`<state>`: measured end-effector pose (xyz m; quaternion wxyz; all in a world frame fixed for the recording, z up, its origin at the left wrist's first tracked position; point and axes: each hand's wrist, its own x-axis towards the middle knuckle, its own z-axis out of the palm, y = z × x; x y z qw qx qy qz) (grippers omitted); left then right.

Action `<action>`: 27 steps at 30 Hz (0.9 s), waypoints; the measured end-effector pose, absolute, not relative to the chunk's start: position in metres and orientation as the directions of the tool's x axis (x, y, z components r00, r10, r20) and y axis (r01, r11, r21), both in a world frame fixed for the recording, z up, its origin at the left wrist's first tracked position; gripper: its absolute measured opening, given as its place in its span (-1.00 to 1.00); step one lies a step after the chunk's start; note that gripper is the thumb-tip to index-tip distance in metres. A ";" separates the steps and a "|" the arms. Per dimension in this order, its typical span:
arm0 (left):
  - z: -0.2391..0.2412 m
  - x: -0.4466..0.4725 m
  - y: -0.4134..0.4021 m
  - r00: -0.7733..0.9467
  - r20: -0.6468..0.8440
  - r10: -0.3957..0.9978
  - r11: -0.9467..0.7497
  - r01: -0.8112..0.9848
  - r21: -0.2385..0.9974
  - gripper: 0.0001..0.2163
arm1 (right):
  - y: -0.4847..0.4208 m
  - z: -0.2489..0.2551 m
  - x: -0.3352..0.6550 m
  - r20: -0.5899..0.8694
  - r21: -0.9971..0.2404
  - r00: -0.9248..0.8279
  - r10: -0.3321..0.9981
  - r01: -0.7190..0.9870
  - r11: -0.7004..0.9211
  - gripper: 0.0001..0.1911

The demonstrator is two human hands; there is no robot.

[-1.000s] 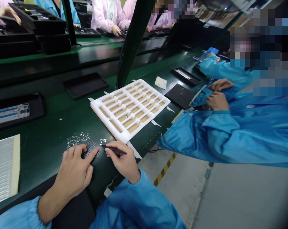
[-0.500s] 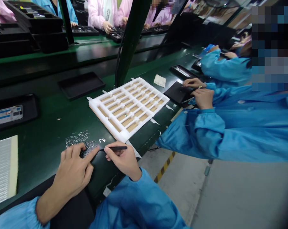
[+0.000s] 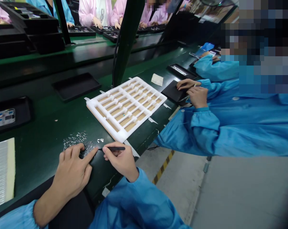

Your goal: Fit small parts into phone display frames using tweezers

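Many tiny shiny metal pieces [image 3: 74,139] lie scattered on the green bench top [image 3: 39,152]. My left hand [image 3: 71,171] rests at their near edge, its index finger stretched out to the right and the thumb apart. In my right hand [image 3: 123,162] is a pair of slim black tweezers [image 3: 117,148], pinched between thumb and fingers. The dark tip points left and almost meets my left index fingertip; whether it grips a piece is too small to tell. A few separate metal pieces [image 3: 100,140] lie just beyond the tip.
A white slotted frame [image 3: 121,136] on a brown board is taped to the bench beyond my right hand. Black trays [image 3: 76,86] lie behind. A pale-edged sheet [image 3: 11,168] lies at left. To the right, a co-worker's hands [image 3: 198,96] work over a black tray.
The whole view has shifted slightly, so things appear a little further left. Both my hands keep nearly the same pose, the tweezers still in my right.
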<state>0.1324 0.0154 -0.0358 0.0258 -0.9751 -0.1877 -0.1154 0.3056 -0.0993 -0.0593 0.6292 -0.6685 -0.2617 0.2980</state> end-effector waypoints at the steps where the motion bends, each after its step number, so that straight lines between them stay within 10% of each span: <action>1: -0.036 0.132 0.015 0.903 0.234 0.360 -0.928 0.372 -0.008 -0.50 | -0.100 -0.059 0.305 -0.067 -0.997 0.690 0.721 -0.024 -0.069 -0.75; 27: -0.037 0.132 0.015 0.867 0.307 0.391 -0.916 0.399 0.039 -0.54 | -0.103 -0.067 0.303 0.153 -0.983 0.710 0.687 0.179 0.034 -0.88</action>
